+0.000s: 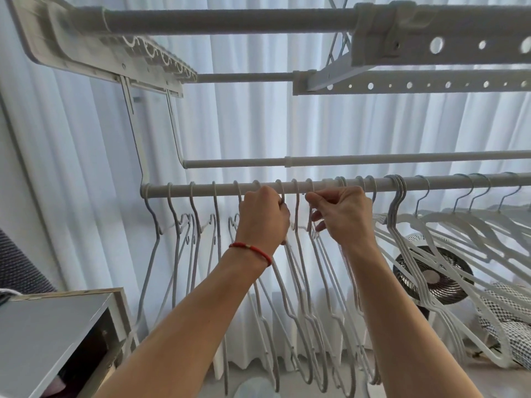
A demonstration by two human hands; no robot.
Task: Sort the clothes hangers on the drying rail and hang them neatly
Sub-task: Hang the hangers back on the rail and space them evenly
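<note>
Several white wire hangers (175,248) hang spaced along the left half of the lower drying rail (448,182). More hangers (402,254) crowd the right half, some bunched and swung out at an angle. My left hand (263,218), with a red bracelet at the wrist, grips the neck of one hanger just under the rail. Beside it, my right hand (342,214) pinches the hook of a neighbouring hanger (310,193) between thumb and fingers. Both hands hide the necks of the hangers they hold.
A second rail (373,160) runs behind and above, with the rack's upper bars (230,21) overhead. White curtains fill the background. A grey cabinet (57,326) stands at lower left. A floor fan (431,275) and patterned fabric (508,320) sit at lower right.
</note>
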